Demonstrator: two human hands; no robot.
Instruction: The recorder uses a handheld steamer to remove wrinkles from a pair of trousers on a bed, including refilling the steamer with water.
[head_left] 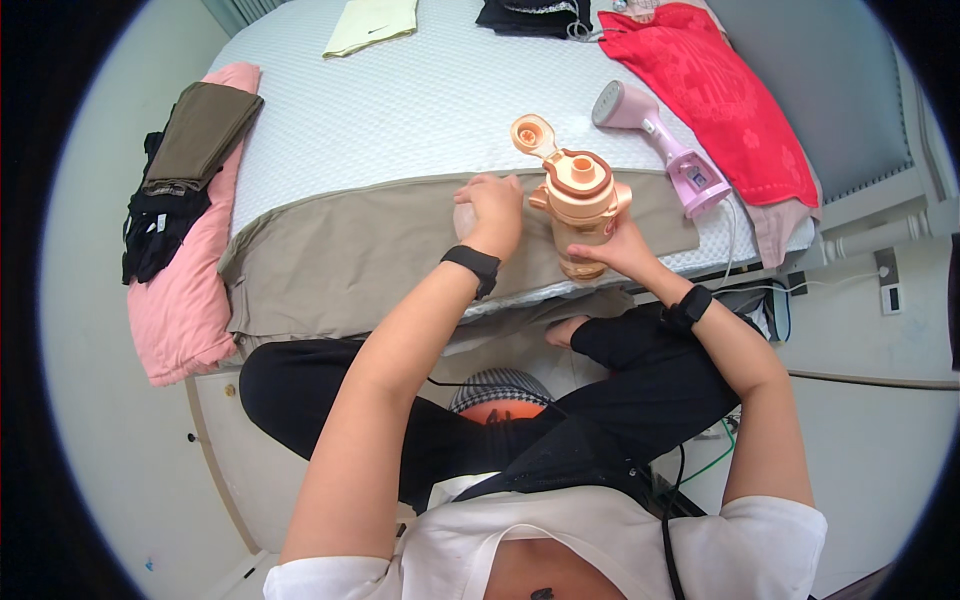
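- Right hand (pixel 612 250) grips the bottle (pixel 581 205) at the bed's (pixel 330 115) near edge.
- Left hand (pixel 494 208) curled over the trousers (pixel 340 258); contents cannot be told.
- Judged done: bottle lid (pixel 533 136) opened, trousers spread. Judged left: bottle unclosed, trousers unfolded.
- Dark mark on pale garment (pixel 372 24), far edge; nothing transcribed.

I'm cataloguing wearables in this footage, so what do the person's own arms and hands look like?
Short white sleeves end above the elbows, leaving the forearms uncovered. The left hand and right hand wear no gloves. A wide black band circles the left wrist; a blocky black band circles the right.
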